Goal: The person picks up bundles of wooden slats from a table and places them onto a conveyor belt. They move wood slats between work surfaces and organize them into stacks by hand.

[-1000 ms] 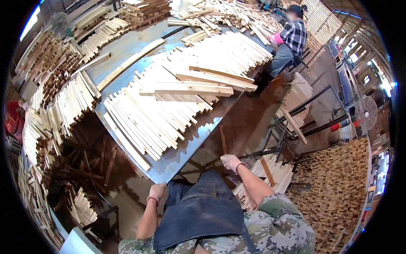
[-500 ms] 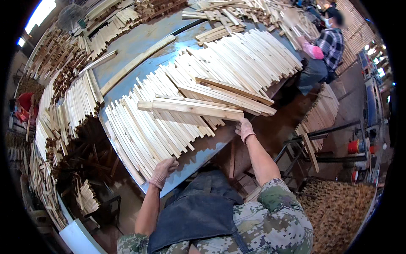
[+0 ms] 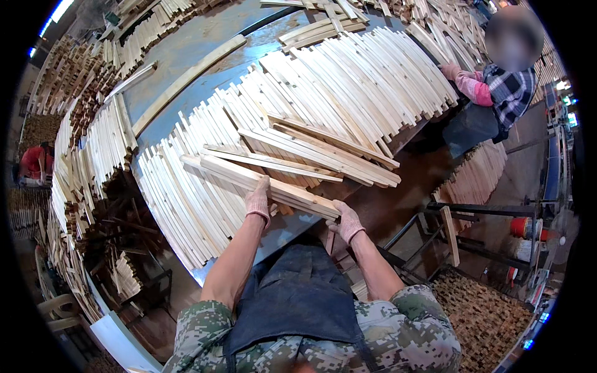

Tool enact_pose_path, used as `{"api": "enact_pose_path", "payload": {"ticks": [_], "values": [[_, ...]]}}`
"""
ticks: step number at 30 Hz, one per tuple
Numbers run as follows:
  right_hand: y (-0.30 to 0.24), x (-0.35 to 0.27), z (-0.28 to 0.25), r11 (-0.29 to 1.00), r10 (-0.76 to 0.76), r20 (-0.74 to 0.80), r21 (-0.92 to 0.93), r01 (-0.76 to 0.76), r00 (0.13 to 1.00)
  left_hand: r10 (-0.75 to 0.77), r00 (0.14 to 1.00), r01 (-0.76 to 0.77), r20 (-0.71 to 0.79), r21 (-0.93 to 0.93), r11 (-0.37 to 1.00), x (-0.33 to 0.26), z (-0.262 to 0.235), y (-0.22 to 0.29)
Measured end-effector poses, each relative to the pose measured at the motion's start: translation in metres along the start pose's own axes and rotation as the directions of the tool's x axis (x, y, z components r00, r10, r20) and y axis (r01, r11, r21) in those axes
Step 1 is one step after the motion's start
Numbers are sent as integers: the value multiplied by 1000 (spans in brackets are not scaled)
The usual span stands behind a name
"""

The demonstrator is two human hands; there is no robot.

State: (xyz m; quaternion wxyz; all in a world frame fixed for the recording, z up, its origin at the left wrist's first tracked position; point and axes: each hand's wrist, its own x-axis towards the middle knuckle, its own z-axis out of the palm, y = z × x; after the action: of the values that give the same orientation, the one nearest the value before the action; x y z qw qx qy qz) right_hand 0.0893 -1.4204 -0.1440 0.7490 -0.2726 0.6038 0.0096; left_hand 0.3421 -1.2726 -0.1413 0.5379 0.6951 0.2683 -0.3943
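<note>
I look down on a long grey bench (image 3: 186, 53) covered with rows of pale wooden slats (image 3: 348, 81) laid side by side like fanned cards. Both of my hands wear light knit gloves. My left hand (image 3: 258, 200) rests on top of a small bundle of longer slats (image 3: 261, 180) lying crosswise over the rows, near the bench's front edge; its grip is closed over the bundle's upper face, fingers curled on the wood. My right hand (image 3: 347, 219) meets the bundle's right end, the grip wrapped around that end from below and the side. The bundle runs from upper left to lower right, tilted slightly, touching the rows beneath it. A few more loose slats (image 3: 323, 149) lie crossed just beyond it. I wear a dark apron (image 3: 298, 298) over camouflage sleeves. At the far right of the bench another person (image 3: 497, 93) in a plaid shirt stands beside the rows. More slat stacks (image 3: 74, 161) crowd the left.
</note>
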Motion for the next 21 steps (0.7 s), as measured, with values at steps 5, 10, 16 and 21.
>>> {"api": "enact_pose_path", "payload": {"ticks": [5, 10, 16, 21], "values": [[-22, -5, -22, 997, 30, -18, -73, -31, 999, 46, 985, -36, -167, 62, 997, -9, 40, -3], [-54, 11, -105, 921, -379, -322, -221, 321, 867, 90, 978, -75, -187, 85, 994, -9, 44, -2], [-123, 74, -155, 695, -691, -368, -102, 712, 622, 103, 953, -41, -286, 212, 976, -15, 51, 11], [-112, 117, -119, 512, -859, -259, -468, 720, 443, 145, 944, -44, -297, 321, 946, -1, 52, 8]]}}
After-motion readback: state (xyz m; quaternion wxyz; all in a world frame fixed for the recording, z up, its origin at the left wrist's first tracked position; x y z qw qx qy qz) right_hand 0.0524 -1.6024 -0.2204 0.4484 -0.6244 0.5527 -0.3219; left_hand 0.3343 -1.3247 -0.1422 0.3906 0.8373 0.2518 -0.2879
